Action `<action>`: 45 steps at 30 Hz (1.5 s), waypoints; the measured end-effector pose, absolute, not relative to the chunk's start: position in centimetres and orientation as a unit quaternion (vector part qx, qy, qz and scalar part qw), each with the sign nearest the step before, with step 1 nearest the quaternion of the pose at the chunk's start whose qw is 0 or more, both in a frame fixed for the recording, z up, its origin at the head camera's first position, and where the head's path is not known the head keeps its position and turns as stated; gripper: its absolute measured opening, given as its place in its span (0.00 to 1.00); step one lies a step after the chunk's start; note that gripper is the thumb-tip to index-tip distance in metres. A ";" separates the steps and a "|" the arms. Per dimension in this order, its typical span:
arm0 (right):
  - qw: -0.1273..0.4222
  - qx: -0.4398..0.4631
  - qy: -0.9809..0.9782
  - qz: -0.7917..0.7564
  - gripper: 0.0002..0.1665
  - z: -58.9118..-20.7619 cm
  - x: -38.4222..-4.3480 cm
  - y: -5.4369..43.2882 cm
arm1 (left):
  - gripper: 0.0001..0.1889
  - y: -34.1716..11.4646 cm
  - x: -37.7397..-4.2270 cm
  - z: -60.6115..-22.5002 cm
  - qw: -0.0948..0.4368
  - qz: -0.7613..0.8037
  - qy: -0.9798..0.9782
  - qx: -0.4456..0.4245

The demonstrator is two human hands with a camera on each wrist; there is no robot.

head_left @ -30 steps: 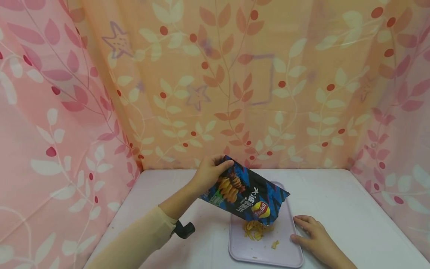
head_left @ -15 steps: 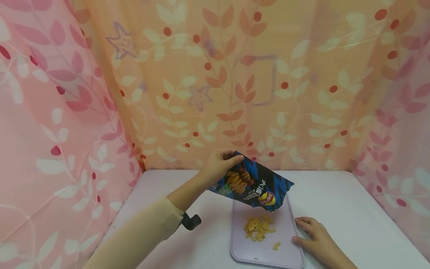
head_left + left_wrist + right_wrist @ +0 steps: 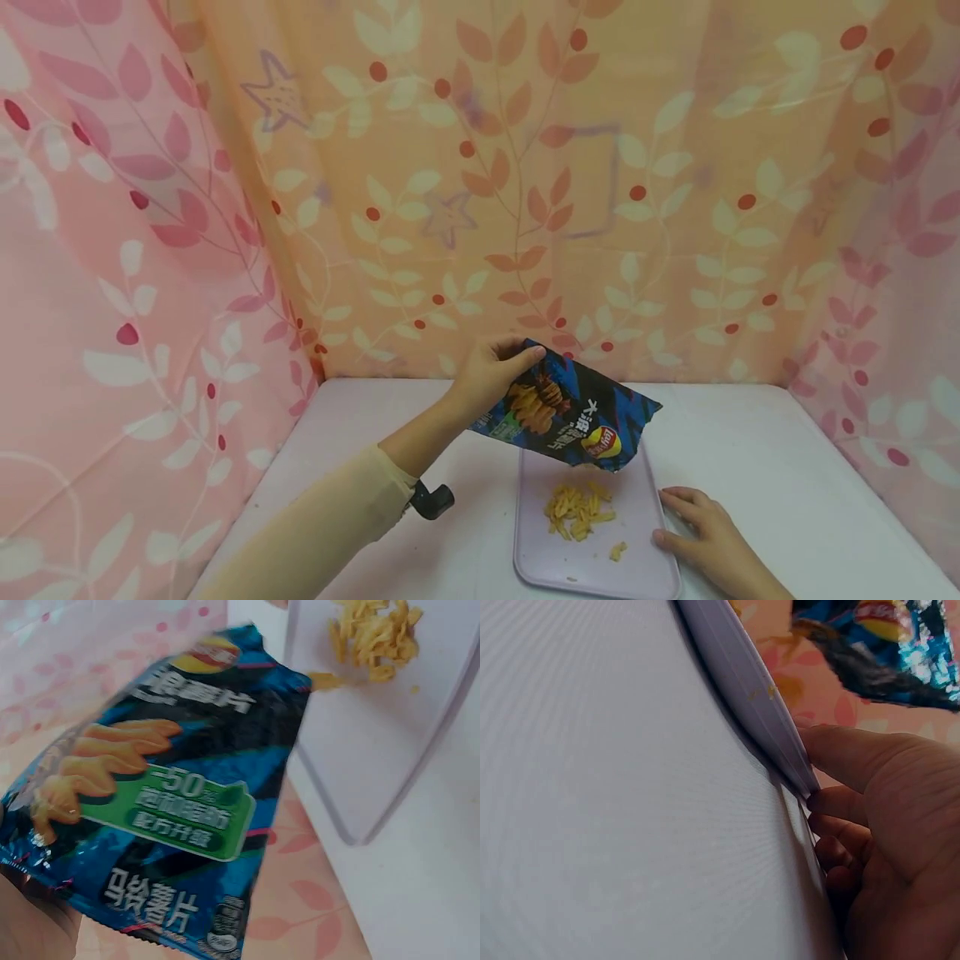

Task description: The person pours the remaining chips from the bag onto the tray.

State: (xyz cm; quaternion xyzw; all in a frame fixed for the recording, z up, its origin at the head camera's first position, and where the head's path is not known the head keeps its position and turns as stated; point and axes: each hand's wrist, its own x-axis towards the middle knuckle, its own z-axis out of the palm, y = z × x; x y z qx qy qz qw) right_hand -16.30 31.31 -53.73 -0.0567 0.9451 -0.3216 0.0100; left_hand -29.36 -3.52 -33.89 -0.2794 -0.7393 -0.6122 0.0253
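Note:
My left hand point(image 3: 489, 377) holds a dark blue Lay's chip bag point(image 3: 573, 417) by its upper end, thumb across the front. The bag slants down to the right over a pale purple tray point(image 3: 543, 562), its torn end lowest. A small heap of yellow potato chips point(image 3: 577, 510) lies on the tray, with one small piece point(image 3: 617, 551) apart. At the tray's right edge, my right hand point(image 3: 708, 533) grips the rim, thumb at the top and index fingertip low on the side in the right wrist view. The left wrist view shows the bag's printed front point(image 3: 165, 802).
The tray rests on a white-covered table point(image 3: 787, 467). Patterned curtains point(image 3: 525, 183) stand behind the table and along both sides. A black wrist-camera mount point(image 3: 432, 502) sticks out below my left wrist.
The bag has lifted off the chips and shifted slightly right with my left hand, leaving the heap in full view. My right hand has stayed at the tray's edge.

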 end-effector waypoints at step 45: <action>-0.030 -0.077 0.947 -0.310 0.40 -54.4 -16.4 31.3 | 0.11 -2.3 -30.3 -34.5 0.069 -0.563 -0.763 -0.311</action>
